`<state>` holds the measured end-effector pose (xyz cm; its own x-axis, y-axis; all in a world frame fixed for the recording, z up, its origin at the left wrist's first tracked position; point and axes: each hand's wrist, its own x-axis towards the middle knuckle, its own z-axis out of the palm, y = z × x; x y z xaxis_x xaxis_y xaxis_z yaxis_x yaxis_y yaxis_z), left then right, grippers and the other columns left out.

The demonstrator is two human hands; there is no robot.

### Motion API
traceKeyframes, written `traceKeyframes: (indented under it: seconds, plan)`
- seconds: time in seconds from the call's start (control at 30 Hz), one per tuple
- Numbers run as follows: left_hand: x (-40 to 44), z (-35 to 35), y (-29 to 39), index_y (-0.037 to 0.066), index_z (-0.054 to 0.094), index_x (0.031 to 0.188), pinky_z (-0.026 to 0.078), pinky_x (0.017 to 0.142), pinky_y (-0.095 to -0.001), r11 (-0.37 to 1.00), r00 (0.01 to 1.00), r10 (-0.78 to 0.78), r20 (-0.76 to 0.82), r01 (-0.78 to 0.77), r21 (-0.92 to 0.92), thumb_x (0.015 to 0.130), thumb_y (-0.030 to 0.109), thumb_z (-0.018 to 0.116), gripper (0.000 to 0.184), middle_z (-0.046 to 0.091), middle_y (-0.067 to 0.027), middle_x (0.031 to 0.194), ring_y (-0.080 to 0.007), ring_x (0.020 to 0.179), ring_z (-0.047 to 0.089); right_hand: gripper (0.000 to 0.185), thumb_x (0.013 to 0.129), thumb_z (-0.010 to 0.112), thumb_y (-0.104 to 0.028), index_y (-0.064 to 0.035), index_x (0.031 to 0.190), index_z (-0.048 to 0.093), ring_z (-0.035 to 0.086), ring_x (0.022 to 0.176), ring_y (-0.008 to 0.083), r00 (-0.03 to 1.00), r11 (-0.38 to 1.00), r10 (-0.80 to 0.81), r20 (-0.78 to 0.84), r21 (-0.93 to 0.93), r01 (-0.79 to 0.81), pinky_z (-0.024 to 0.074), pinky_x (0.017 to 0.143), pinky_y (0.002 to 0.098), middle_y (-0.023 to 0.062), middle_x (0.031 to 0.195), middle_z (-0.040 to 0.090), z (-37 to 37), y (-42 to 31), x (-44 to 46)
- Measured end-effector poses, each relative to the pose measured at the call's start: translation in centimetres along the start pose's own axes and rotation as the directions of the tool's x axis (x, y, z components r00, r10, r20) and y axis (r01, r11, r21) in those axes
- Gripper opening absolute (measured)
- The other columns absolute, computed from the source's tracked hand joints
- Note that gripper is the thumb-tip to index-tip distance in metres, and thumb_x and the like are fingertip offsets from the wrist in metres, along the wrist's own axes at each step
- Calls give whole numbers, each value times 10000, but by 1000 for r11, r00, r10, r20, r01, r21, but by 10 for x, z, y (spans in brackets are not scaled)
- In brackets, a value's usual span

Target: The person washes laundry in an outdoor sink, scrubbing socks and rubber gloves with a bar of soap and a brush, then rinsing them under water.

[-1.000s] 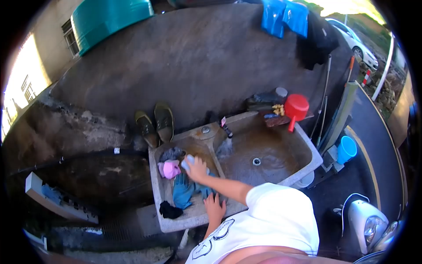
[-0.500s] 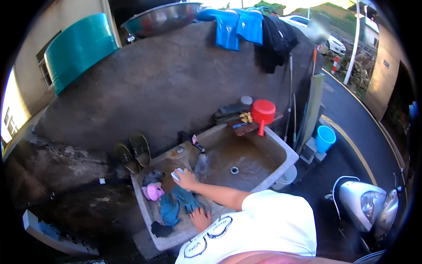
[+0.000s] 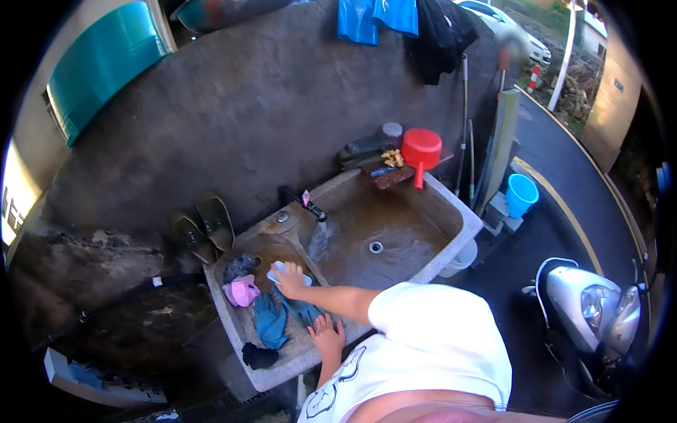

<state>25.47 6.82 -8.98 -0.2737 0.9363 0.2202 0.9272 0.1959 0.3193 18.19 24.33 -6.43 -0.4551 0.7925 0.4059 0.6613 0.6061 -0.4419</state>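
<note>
My right hand [image 3: 289,280] is closed around a pale scrub brush [image 3: 307,280], whose ends stick out on both sides of it. The brush is pressed onto a wet blue-green glove-like cloth [image 3: 305,310] in the shallow left part of the stone sink [image 3: 284,370]. My left hand [image 3: 327,336] lies with its fingers spread at the near edge of that cloth. Beside it lies a second blue-green piece [image 3: 269,321]. A pink cloth [image 3: 242,290], a dark grey cloth [image 3: 242,266] and a black cloth [image 3: 259,356] lie along the left side.
Water runs from the tap [image 3: 310,206] into the deep basin, near its drain [image 3: 376,247]. A red dipper [image 3: 422,149] stands on the back corner. Slippers [image 3: 215,221] lean against the wall. To the right are a blue bucket [image 3: 522,196] and a scooter [image 3: 592,310].
The view has tilted downward. My right hand has shifted along the cloth with the brush, now covering more of it. My left hand shows its fingers more spread at the cloth's edge.
</note>
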Motion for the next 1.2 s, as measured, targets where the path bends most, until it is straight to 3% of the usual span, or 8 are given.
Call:
traceKeyframes:
  seconds: [0.17,0.3,0.43,0.57,0.7,0.93,1.03,1.2]
  plan:
    - [-1,-4,4,-18,606,1129,331,990,-550,999,998,-2,-63,-1,-43,831,307,545,445,587,-224,1158,-353,1114,538,581,722,651,-212,-167,1279,492,463,957,334,982,998,-64,179,27,60,349,742,424,182,1012,501,-54,-3,-54]
    - [-2,6,-4,-20,609,1115,339,988,-540,999,996,39,-75,-40,-13,820,291,559,432,609,-209,1128,-348,1069,569,497,794,516,-196,-137,1286,482,485,977,356,945,940,-323,-44,-128,316,365,777,438,203,1034,512,47,29,-2]
    - [0,-2,-1,-18,614,1102,343,986,-534,996,996,-6,-91,-3,-91,810,292,568,428,610,-217,1121,-344,1058,577,636,728,649,-190,-155,1324,428,446,971,354,997,999,-31,-65,-19,30,337,752,445,191,1064,475,27,10,17]
    - [-4,-4,-2,-14,624,1088,343,989,-527,997,996,3,-92,-10,-79,810,297,564,421,610,-224,1117,-345,1050,582,702,668,708,-204,-156,1321,457,451,952,366,983,993,-115,143,12,114,330,769,445,189,1086,475,-35,3,-64]
    - [0,14,-5,-7,637,1071,338,999,-517,999,995,-11,-96,8,-34,801,308,568,421,626,-224,1081,-336,1039,592,602,716,651,-182,-133,1290,478,459,1000,369,957,956,-286,54,-55,288,349,791,456,222,1101,492,37,24,-3]
    - [-5,20,-10,-8,645,1027,349,986,-524,968,987,-48,-152,8,-249,791,267,585,367,630,-200,1086,-341,1038,594,636,709,654,-150,-144,1314,456,451,1001,364,992,992,-121,-46,-26,120,340,818,446,217,1102,480,-24,-14,-28]
    - [-3,18,-7,-8,654,1004,359,974,-529,975,988,-68,-137,37,-220,796,264,577,352,629,-197,1089,-347,1012,605,661,689,667,-181,-151,1316,459,455,1006,353,990,999,-41,132,15,39,344,809,443,190,1051,495,-16,13,-56]
    - [-3,2,2,-9,652,1021,364,973,-520,998,997,27,-73,-31,-56,802,282,570,374,627,-207,1084,-343,1012,604,632,713,657,-183,-150,1310,454,448,1032,347,946,951,-308,100,21,308,345,826,451,192,1097,495,30,26,38]
